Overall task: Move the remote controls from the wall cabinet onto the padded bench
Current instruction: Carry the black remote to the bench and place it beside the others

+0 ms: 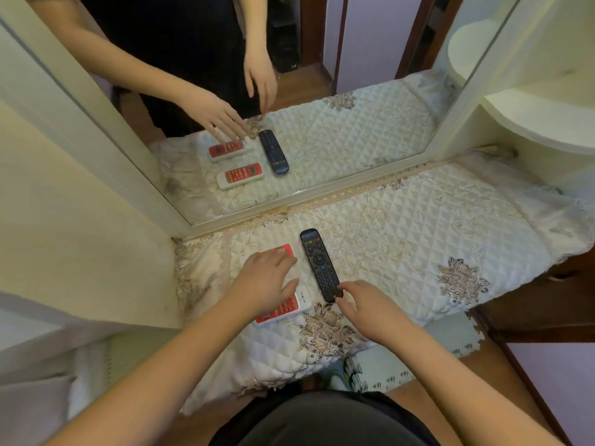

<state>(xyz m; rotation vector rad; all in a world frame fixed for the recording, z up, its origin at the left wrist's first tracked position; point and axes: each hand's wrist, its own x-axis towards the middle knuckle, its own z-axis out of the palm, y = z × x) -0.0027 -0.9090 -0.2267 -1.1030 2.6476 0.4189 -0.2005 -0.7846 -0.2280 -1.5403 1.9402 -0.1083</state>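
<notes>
The right hand [363, 310] pinched the near end of the black TV remote [318, 263] lying on the quilted bench [418, 239]. The left hand [269, 281] lay flat, fingers spread, over two red-and-white remotes [283, 309]. Each looked light, rigid and slick, best gripped across its long edges.

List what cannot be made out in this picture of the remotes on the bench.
- Head view: left hand covers most of the two red-and-white remotes.
- Black remote: near end hidden under the right hand fingers.
- Button labels: too small.
- Wall cabinet: not identifiable.

Both forearms bare — no sleeves — above a black garment [325, 420].
</notes>
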